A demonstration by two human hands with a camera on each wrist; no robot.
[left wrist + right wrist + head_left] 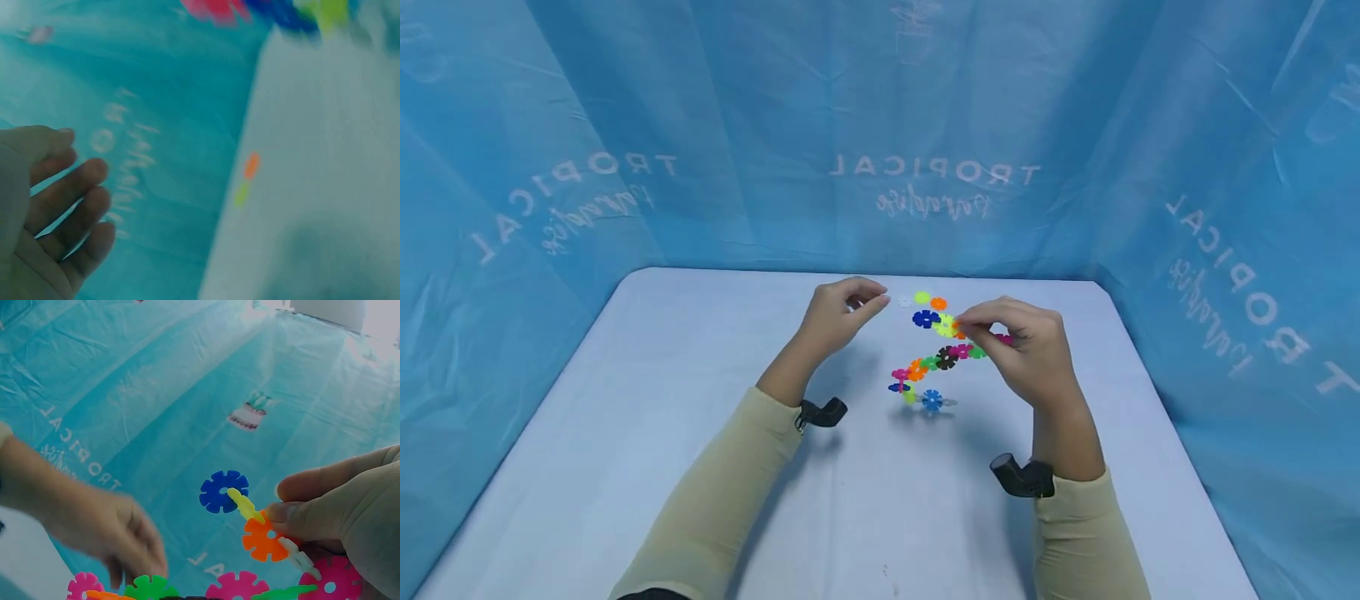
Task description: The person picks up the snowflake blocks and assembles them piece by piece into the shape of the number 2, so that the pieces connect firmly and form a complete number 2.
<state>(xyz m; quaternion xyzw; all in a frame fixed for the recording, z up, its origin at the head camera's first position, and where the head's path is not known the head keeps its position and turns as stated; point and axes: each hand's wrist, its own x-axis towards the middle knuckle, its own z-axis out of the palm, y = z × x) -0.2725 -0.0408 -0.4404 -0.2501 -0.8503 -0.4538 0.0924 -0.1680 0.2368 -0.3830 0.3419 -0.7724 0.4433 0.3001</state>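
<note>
A chain of interlocking plastic snowflake discs in many colours hangs above the table. In the head view, my right hand (1026, 346) pinches it between thumb and fingers near its upper end. The right wrist view shows the thumb and index fingertip on an orange disc (257, 539), with a yellow disc (245, 505) and a dark blue disc (224, 492) joined beyond it. A pink disc (331, 586) lies lower on the chain. My left hand (846, 308), its fingers loosely bent, holds nothing and hovers left of the chain's dark blue end.
Behind the chain, a loose yellow-green disc (922, 297) and an orange disc (938, 303) lie on the white table (700, 367) near its far edge, with a clear disc (904, 302) beside them. A blue printed curtain (880, 100) surrounds the table at the back and sides.
</note>
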